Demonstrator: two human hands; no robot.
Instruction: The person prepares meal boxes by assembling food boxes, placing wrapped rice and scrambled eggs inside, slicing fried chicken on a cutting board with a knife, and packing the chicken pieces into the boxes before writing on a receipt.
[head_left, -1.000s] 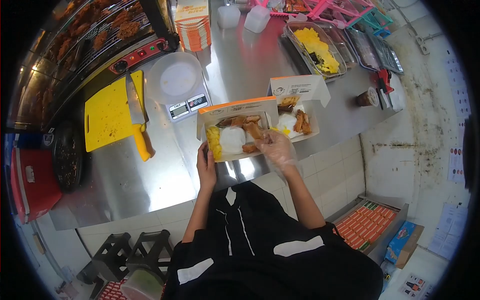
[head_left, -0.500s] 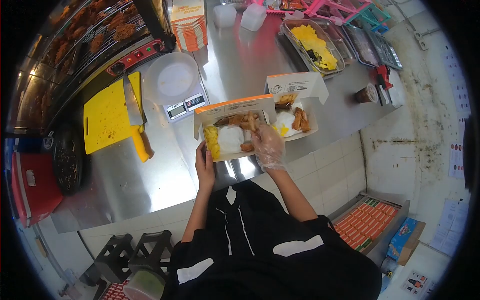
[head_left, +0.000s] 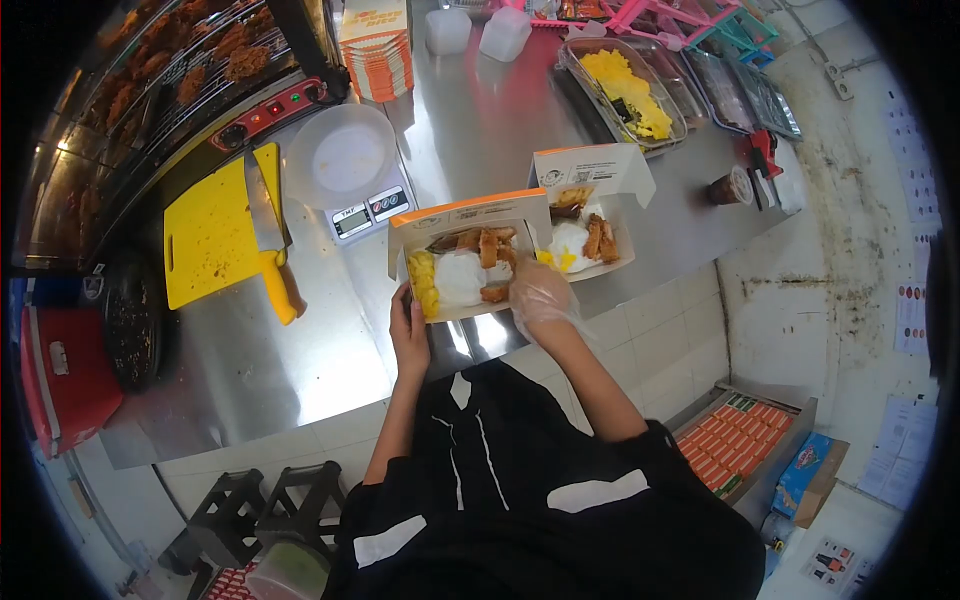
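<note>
My bare left hand grips the front left corner of an open cardboard food box, its thumb along the side. Inside lie scrambled egg at the left, white rice in the middle and sliced fried chicken toward the right. My right hand, in a clear plastic glove, is at the box's right end, beside the chicken. Its fingers are mostly hidden behind the hand. A second open food box with rice, egg and chicken stands just behind to the right.
On the steel table are a knife on a yellow cutting board, a scale bearing a plastic bowl, and a tray of egg. A drink cup stands near the right edge. Stacked boxes are behind.
My right hand has shifted slightly right and down, off the upper chicken slices, which now show lying in the box. My left hand stays on the box.
</note>
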